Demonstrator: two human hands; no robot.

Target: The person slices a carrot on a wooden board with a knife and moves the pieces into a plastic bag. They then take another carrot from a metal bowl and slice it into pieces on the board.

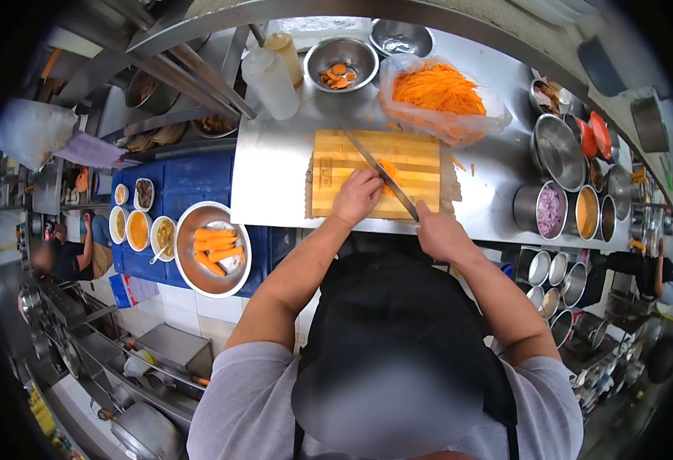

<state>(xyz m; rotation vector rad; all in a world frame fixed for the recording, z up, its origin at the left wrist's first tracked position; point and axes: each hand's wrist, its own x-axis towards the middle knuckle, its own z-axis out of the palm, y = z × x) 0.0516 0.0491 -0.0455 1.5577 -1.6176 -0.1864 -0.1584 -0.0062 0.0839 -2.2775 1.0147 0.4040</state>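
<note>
Wooden board [422, 153]: carrot shreds [391, 171] beside left fingertips [371, 178], knife [366, 155] in right hand [439, 231].

The bowl [215, 214] holding carrots [215, 244] sits left of the cutting board [422, 162].

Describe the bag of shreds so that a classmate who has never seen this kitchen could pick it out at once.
Find the steel table, then the striped board near its front edge. Just beyond the board's far right corner sits the bag. Unlike the rigid steel bowls near it, it is crumpled, see-through plastic, heaped with fine orange shreds.
</note>
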